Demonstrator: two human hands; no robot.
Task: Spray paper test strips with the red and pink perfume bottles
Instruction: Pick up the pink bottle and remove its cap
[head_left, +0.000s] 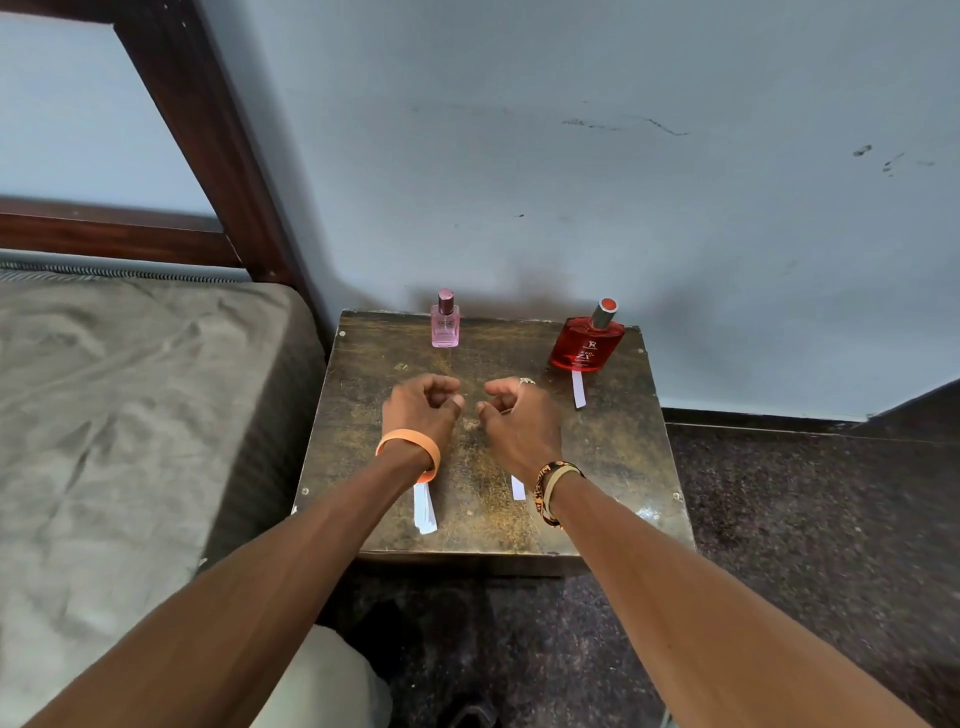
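A small pink perfume bottle (445, 321) stands upright at the back left of the worn wooden table (613, 447). The larger red perfume bottle (587, 343) stands at the back right, with one white paper strip (578, 389) lying just in front of it. A stack of white strips (424, 508) lies near the front, partly under my left wrist. Another strip (518, 487) shows beside my right wrist. My left hand (423, 408) and my right hand (517, 415) hover side by side over the table's middle, fingers curled, holding nothing.
A bed (119, 415) with a grey-brown mattress and dark wooden frame stands close to the table's left side. The pale blue wall (571, 182) rises right behind the bottles. Dark speckled floor (810, 519) lies to the right and front.
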